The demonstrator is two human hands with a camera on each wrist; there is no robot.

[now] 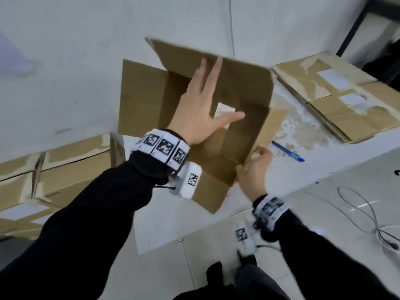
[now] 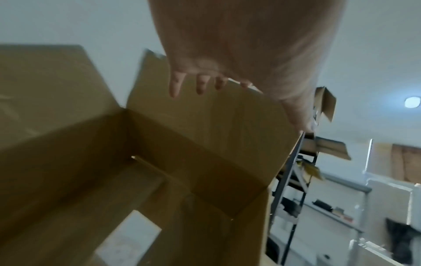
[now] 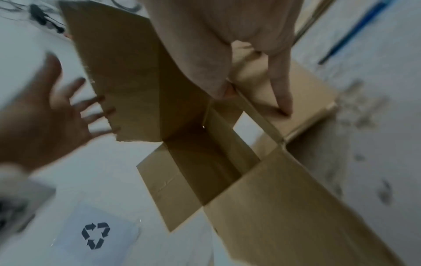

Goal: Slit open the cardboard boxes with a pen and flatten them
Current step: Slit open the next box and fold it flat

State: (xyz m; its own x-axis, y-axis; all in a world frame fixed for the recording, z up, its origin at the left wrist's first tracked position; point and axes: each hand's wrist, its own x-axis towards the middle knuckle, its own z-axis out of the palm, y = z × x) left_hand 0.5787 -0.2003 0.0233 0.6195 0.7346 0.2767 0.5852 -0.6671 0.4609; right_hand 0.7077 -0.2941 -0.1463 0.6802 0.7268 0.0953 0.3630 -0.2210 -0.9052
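An opened brown cardboard box (image 1: 142,96) stands on the white table (image 1: 65,61) with its top flaps spread. My left hand (image 1: 201,109) hovers over the opening with straight, spread fingers reaching to the raised far flap (image 1: 242,76). Its fingertips (image 2: 175,88) lie at that flap's edge (image 2: 216,117). My right hand (image 1: 253,169) pinches the box's near right wall, thumb inside and fingers (image 3: 282,86) outside. A blue pen (image 1: 287,151) lies loose on the table right of the box, also in the right wrist view (image 3: 355,30). A white patch (image 1: 224,113) shows at the box's bottom.
Flattened cardboard boxes (image 1: 337,94) are stacked at the right of the table. Closed taped boxes (image 1: 65,169) sit at the left. A white sheet with a recycling mark (image 3: 95,235) lies near the box. Cables (image 1: 363,213) trail on the floor below the table edge.
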